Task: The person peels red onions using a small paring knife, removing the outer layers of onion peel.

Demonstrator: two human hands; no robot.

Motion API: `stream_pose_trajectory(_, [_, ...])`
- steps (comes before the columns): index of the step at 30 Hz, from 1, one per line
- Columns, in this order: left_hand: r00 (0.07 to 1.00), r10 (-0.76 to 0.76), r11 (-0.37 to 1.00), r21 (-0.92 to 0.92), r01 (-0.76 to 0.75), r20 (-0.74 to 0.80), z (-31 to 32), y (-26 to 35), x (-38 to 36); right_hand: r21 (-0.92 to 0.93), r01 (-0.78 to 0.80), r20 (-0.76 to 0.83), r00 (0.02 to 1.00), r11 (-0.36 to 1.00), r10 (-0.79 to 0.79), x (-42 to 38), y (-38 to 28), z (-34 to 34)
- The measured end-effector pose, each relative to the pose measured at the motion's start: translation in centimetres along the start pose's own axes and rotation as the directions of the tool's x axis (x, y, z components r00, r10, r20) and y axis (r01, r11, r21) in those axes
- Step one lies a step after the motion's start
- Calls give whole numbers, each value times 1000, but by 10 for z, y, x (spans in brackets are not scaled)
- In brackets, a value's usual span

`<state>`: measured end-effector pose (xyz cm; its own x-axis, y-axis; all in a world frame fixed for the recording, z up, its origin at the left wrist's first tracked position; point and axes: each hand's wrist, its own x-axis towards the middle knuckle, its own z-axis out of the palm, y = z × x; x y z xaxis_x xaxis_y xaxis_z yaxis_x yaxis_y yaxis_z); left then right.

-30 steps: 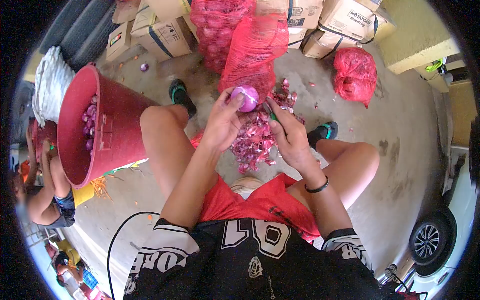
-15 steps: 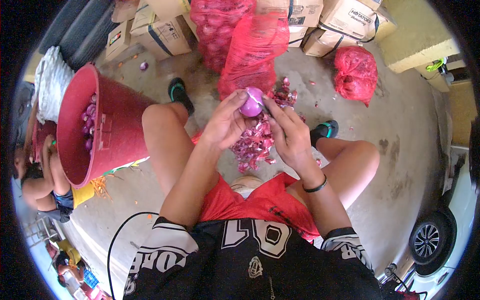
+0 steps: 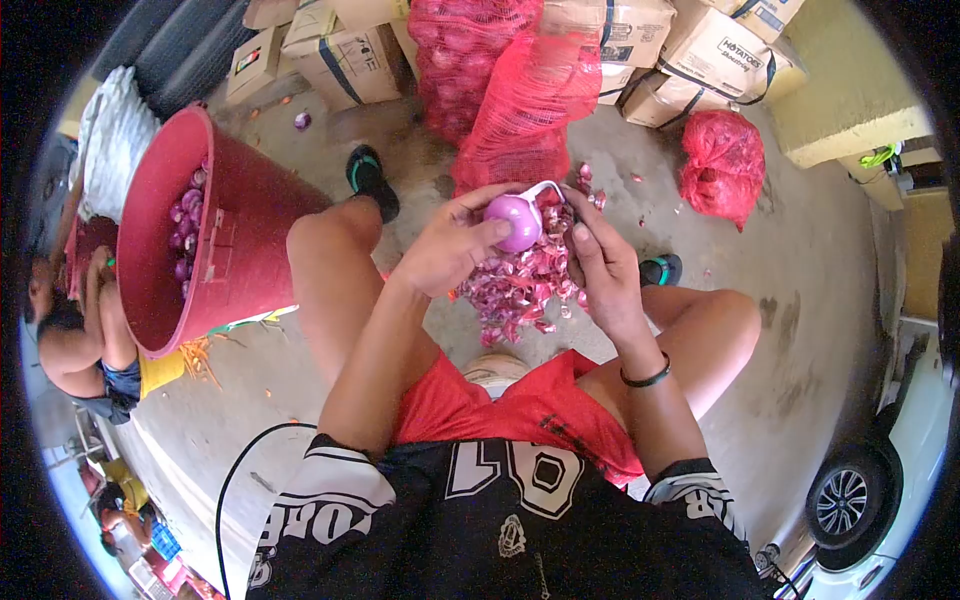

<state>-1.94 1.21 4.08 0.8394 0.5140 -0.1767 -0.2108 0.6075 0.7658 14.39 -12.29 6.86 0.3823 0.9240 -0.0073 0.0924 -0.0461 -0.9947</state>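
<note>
My left hand is closed round a peeled, shiny purple red onion, its thumb pressed on the near side. From the top of the onion a pale strip of onion skin curls across to my right hand, whose fingers are pinched at the strip's end. Something dark shows at those fingertips; I cannot tell what it is. Below both hands, a heap of red and purple onion peels lies on the floor between my legs.
A large red tub holding onions stands to my left, with a person seated beyond it. Ahead are red mesh sacks of onions and cardboard boxes. A tied red bag lies ahead right; a car wheel is at right.
My right hand has moved right and slightly down, away from the onion, drawing out a strip of skin. The onion has turned in my left hand and sits a little lower.
</note>
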Motion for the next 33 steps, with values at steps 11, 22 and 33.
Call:
stream_pose_trajectory(11, [995, 95, 968, 228, -101, 35, 8, -5, 10, 35, -134, -113, 984, 990, 137, 11, 7, -22])
stream_pose_trajectory(22, [961, 230, 963, 174, -203, -152, 0, -24, 25, -395, 298, 178, 953, 869, -246, 0, 7, -8])
stream_pose_trajectory(33, [968, 229, 965, 155, -213, -98, 9, -18, 28, -110, -38, -59, 998, 993, 31, 3, 7, -13])
